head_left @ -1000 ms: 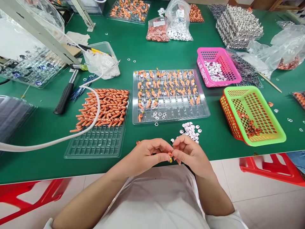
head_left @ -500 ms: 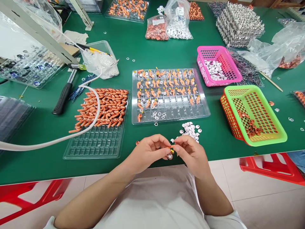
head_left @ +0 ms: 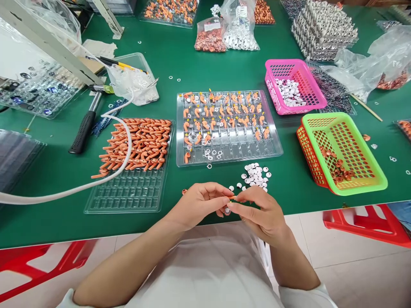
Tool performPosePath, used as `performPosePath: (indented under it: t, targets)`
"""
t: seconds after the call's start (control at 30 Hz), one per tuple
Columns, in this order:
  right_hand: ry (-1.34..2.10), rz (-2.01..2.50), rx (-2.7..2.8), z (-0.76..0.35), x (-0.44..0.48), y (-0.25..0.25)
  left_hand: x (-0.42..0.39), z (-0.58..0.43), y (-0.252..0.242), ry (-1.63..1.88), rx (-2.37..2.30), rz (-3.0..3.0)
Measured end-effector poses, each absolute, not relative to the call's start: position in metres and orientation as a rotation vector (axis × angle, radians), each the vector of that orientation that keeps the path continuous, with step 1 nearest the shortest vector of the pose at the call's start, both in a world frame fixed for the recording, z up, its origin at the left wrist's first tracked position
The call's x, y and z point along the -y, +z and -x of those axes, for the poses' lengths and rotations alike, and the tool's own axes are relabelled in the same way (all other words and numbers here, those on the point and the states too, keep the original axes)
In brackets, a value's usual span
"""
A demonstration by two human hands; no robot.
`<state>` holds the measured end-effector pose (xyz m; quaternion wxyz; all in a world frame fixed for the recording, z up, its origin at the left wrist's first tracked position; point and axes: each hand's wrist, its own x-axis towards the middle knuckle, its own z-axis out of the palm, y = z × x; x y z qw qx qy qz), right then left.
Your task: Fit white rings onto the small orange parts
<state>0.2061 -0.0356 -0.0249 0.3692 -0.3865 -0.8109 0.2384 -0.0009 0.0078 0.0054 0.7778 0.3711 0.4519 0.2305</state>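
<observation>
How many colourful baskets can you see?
2. The pink basket sits farther back on the right; the green basket sits in front of it, nearer the person. None looks hidden.

Bright, even overhead light, soft shadows, glare on the plastic bags [head_left: 379, 64], wide-angle bending at edges.

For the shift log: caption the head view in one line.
Left hand and right hand pinch a small part together at the green table edge, near white discs.
</observation>
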Motion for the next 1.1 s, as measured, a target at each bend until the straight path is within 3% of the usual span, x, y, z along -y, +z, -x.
performPosePath:
  t: [0.17,0.53,1.1]
  targets:
    - [0.544,1.000,2.135,-0.202,0.033,-0.025,-0.008,0.002,0.004,0.496,-0.959,-0.813]
    - [0.804,1.289,1.642,-0.180,0.045,-0.029,-0.003,-0.002,-0.003,0.593,-1.026,-0.897]
    - [0.974,1.331,1.348,-0.174,0.051,-0.027,0.003,-0.015,-0.006,0.843,-1.048,-0.763]
